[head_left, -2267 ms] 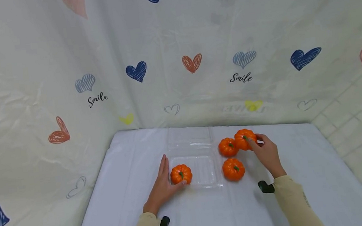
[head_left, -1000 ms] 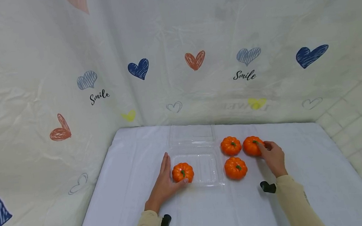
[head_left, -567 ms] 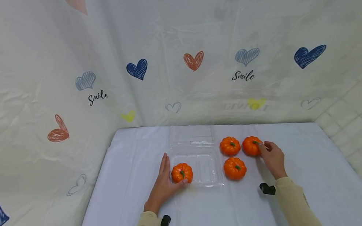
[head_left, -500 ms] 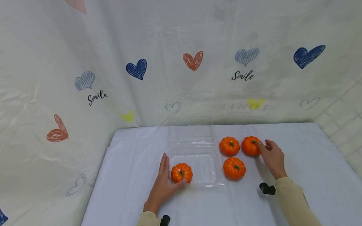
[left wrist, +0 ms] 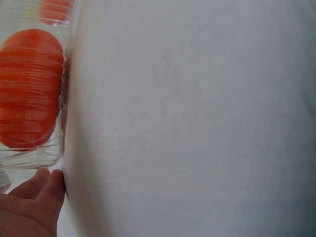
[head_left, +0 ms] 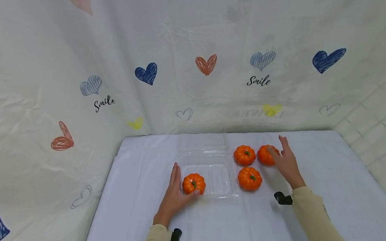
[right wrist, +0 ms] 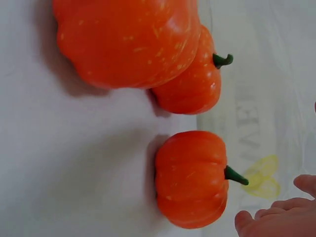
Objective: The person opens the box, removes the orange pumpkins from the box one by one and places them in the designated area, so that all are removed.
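Note:
A clear plastic clamshell box (head_left: 220, 178) lies with its lid (head_left: 202, 142) folded back. Inside, at the left, sits an orange toy pumpkin (head_left: 193, 184) with a green stem. My left hand (head_left: 171, 202) rests at the box's left side with straight fingers, its thumb at the front edge. In the left wrist view the box wall (left wrist: 54, 155) meets the fingertips. My right hand (head_left: 287, 165) hovers with spread fingers just right of the rear right pumpkin (head_left: 264, 156), overlapping it. The right wrist view shows a gap between this hand (right wrist: 286, 219) and that pumpkin (right wrist: 190, 180).
Two more pumpkins stand right of the box, one behind (head_left: 244, 155) and one in front (head_left: 249, 179). A white cloth covers the table (head_left: 219, 231). A pale curtain with printed hearts (head_left: 206, 65) hangs behind it.
My right hand set its pumpkin down beside the rear one, then let go; its fingers have now spread and lifted off. My left hand has stayed at the box.

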`<state>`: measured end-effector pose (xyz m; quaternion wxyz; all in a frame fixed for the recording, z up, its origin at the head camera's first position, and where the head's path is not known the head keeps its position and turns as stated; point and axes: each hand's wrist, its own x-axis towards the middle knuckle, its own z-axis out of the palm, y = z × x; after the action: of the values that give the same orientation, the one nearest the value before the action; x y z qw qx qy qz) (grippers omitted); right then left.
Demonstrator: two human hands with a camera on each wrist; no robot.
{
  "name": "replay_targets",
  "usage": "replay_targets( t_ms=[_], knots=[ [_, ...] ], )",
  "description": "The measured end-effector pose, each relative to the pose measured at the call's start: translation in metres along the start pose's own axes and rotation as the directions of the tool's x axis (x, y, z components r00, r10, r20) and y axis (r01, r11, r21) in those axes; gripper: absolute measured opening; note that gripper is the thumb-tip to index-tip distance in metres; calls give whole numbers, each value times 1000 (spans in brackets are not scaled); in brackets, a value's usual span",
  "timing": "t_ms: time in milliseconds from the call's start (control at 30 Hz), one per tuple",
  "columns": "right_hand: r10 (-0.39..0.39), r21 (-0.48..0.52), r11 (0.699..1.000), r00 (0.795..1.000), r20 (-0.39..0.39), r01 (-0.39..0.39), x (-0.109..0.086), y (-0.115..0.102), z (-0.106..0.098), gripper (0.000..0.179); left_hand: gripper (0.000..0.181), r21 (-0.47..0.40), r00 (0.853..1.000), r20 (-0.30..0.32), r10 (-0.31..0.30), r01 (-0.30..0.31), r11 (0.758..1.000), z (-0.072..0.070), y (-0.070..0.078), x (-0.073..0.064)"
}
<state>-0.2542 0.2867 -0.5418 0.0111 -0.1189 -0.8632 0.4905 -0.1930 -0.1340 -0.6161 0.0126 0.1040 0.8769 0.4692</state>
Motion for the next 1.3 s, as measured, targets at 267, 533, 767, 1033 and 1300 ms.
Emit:
replay_targets(
  t_ms=[267,533,767,1033,1300],
  knots=[
    [-113,23,993,992,53,112,-8,-19,10,92,127,-1,1000,3,-10,10,1000,1,0,-1],
    [-164,1,986,983,85,165,-22,-39,27,86,127,-5,1000,5,-13,13,1000,0,2,-2],
    [-248,51,969,958,145,243,-34,-51,45,83,128,-2,1000,4,-10,10,1000,1,1,-2],
    [-272,55,962,938,214,267,-43,-60,74,79,128,-8,1000,4,3,-3,1000,0,1,-3],
    [-312,112,950,907,283,292,-54,-64,104,82,126,-10,1000,3,-3,3,1000,1,-1,-2]
  ],
)
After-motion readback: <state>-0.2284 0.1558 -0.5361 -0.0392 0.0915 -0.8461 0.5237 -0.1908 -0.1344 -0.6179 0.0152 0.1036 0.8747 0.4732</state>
